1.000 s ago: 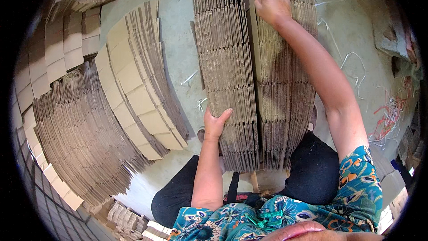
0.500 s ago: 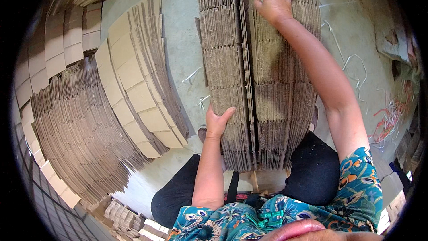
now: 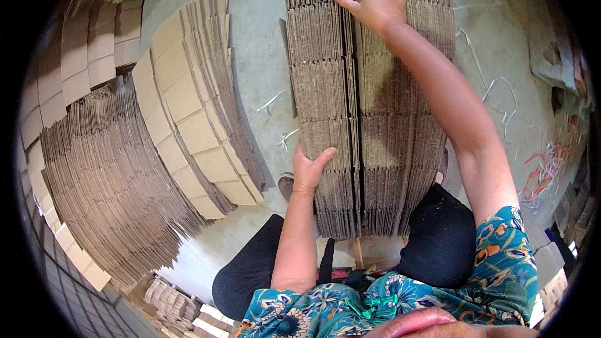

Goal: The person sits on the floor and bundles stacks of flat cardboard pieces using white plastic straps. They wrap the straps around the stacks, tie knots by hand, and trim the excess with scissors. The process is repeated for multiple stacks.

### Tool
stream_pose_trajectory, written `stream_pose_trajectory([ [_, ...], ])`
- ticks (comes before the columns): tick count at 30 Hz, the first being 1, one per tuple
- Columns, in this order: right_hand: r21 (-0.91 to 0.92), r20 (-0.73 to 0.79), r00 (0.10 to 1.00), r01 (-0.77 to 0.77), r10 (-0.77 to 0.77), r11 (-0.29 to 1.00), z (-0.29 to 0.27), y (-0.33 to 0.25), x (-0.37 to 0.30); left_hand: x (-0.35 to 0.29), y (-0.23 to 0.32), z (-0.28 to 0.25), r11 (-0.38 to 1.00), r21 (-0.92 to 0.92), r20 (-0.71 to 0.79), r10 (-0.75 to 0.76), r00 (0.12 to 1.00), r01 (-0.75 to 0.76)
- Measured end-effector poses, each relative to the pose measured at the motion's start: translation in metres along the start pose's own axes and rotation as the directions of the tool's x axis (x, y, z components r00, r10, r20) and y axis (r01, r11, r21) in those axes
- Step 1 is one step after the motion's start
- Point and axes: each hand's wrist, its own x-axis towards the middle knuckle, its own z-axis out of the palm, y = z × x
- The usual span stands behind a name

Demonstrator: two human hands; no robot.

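Observation:
In front of me a long stack of brown folded cardboard stands on edge in two rows, a left row [image 3: 319, 94] and a right row [image 3: 391, 144], with a dark gap between them. My left hand [image 3: 311, 166] grips the outer side of the left row at its near part. Its thumb lies over the top edges, while the other fingers are mostly hidden down the side. At the far end my right hand [image 3: 380, 3] rests on the right row, fingers spread, the thumb reaching across to the gap.
Left on the floor [image 3: 260, 69] lie a fanned pile of flat tan cardboard [image 3: 194, 112] and a larger brown cardboard pile [image 3: 113, 175]. White string [image 3: 504, 97] and a tangle of red and white strips [image 3: 544, 166] lie at the right. My knees flank the stack's near end.
The left row has shifted slightly to the right, my left hand moving with it. My right hand has moved a little left, its thumb now stretched toward the gap.

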Motion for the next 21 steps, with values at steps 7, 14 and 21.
stream_pose_trajectory([
  [7,0.069,-0.041,0.999,-0.006,0.008,0.998,0.009,0.014,0.004,0.001,-0.002,0.001,0.999,0.029,0.011,0.04,0.999,-0.04],
  [14,0.05,0.091,0.996,0.022,-0.026,0.999,-0.002,-0.006,0.002,0.0,-0.004,0.0,0.998,0.044,0.012,0.047,0.999,-0.047],
  [21,0.029,0.108,0.994,-0.037,0.033,0.999,-0.012,-0.02,0.002,0.0,-0.004,0.005,0.998,0.057,0.003,0.039,0.999,-0.039],
])
